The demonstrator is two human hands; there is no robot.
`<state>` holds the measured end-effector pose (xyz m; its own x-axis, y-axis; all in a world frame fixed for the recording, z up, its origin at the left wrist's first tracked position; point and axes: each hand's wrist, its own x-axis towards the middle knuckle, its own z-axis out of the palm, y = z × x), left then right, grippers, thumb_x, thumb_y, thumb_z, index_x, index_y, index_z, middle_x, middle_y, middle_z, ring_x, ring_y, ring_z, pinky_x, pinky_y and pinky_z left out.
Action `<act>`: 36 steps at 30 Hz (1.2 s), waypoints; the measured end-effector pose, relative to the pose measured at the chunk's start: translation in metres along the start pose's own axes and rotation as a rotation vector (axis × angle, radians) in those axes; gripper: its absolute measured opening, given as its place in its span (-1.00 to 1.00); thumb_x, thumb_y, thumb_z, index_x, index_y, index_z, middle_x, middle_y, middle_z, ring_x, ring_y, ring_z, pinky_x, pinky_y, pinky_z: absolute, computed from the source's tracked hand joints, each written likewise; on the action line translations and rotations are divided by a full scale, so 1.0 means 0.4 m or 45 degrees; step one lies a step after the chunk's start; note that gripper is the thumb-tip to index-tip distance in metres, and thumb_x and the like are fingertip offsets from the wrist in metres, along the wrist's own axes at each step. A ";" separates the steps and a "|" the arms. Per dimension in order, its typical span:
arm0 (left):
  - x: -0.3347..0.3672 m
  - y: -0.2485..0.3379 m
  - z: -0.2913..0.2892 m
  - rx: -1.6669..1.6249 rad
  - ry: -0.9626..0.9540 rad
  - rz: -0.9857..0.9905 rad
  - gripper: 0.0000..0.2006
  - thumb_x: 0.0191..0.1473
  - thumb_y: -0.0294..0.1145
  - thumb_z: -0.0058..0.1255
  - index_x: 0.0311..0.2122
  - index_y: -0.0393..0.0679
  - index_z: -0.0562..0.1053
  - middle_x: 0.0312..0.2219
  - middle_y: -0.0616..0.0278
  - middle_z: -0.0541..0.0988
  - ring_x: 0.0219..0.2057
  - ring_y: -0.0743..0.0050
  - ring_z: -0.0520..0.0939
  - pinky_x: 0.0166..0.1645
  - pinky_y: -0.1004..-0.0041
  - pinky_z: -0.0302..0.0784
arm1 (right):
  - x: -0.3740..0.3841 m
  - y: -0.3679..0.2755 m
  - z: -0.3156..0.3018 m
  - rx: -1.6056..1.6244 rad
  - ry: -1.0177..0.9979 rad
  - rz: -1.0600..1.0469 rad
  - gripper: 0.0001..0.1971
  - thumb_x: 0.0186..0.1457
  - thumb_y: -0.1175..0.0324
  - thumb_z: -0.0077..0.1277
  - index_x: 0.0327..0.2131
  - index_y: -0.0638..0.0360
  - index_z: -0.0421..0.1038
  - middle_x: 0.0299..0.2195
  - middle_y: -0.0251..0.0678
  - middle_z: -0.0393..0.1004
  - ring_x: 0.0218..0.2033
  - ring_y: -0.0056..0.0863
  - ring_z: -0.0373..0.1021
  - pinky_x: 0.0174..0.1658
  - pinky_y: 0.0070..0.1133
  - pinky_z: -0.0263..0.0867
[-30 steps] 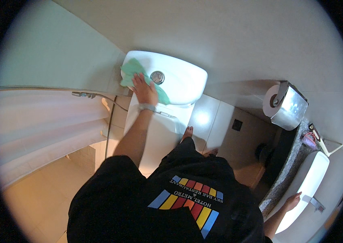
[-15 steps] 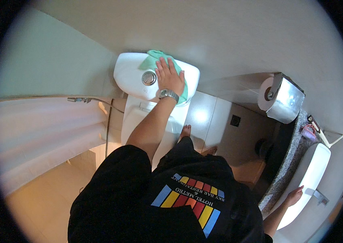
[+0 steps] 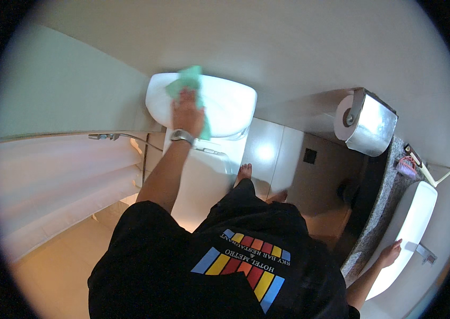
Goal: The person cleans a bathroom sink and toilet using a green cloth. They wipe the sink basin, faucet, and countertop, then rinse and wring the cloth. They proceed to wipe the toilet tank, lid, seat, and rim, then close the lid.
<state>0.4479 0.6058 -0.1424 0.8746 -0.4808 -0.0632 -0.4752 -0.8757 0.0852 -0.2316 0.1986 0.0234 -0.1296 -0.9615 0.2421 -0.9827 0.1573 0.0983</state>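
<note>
My left hand, with a metal watch at the wrist, presses flat on a green cloth on top of the white toilet tank. Motion blurs its fingers, which look stretched out over the cloth. Hand and cloth cover the tank's flush button. The closed toilet lid lies below the tank. Off to the right, my right hand rests on the white sink, one finger stretched along it and nothing seen in its grasp.
A metal holder with a toilet paper roll juts from the wall. On the granite counter lie a purple brush and a long-handled tool. A pale curtain and a hose sprayer are at left.
My left hand has slid left across the tank top, taking the green cloth with it. The flush button that showed before is now covered. My right hand stays on the sink.
</note>
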 end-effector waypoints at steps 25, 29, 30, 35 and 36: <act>0.015 -0.235 0.150 -0.479 0.492 -0.529 -0.33 0.18 -0.16 -0.26 0.24 -0.44 -0.05 0.25 -0.28 -0.07 0.28 -0.19 -0.06 0.33 0.07 -0.18 | 0.004 -0.219 -0.163 0.519 0.849 -0.665 -0.67 0.18 0.16 -0.03 -0.18 0.24 0.46 -0.21 -0.14 0.36 -0.14 -0.31 0.33 -0.01 -0.34 0.25; -0.021 -0.175 0.177 -0.572 0.604 -0.551 -0.38 0.15 -0.30 -0.19 0.22 -0.46 0.00 0.25 -0.27 -0.08 0.30 -0.15 -0.08 0.33 0.06 -0.21 | -0.172 -0.614 -0.292 1.241 0.744 -1.197 -0.75 0.15 0.30 -0.02 -0.21 0.32 0.42 -0.20 -0.13 0.33 -0.08 -0.30 0.28 0.00 -0.37 0.23; -0.051 -0.141 0.187 -0.609 0.629 -0.533 -0.39 0.15 -0.33 -0.19 0.22 -0.45 0.01 0.26 -0.25 -0.09 0.30 -0.15 -0.10 0.34 0.07 -0.22 | -0.222 -0.680 -0.291 1.314 0.633 -1.348 -0.77 0.12 0.35 -0.02 -0.22 0.30 0.42 -0.20 -0.13 0.33 -0.08 -0.30 0.27 -0.01 -0.38 0.22; -0.227 0.034 0.152 -1.088 0.518 -0.406 -0.51 0.19 -0.37 -0.24 0.20 -0.31 0.14 0.26 -0.06 0.06 0.29 0.02 0.03 0.33 0.23 -0.10 | -0.612 -0.987 -0.258 1.263 -0.552 -1.812 -0.88 -0.06 0.50 0.04 -0.36 0.19 0.48 -0.32 -0.19 0.47 -0.22 -0.25 0.38 -0.11 -0.40 0.28; -0.267 0.071 0.096 -1.504 0.332 -0.489 -0.54 0.19 -0.37 -0.24 0.19 -0.28 0.18 0.22 -0.04 0.15 0.26 0.09 0.13 0.30 0.29 -0.02 | -0.671 -1.031 -0.217 1.256 -0.845 -1.875 -0.87 -0.03 0.51 0.05 -0.33 0.20 0.49 -0.28 -0.20 0.46 -0.20 -0.25 0.37 -0.10 -0.43 0.28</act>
<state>0.3374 0.6307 -0.1715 0.9933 -0.0651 -0.0952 0.0697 -0.3189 0.9452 0.2198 0.4114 0.0018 0.9831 -0.1479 0.1081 -0.0255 -0.6948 -0.7188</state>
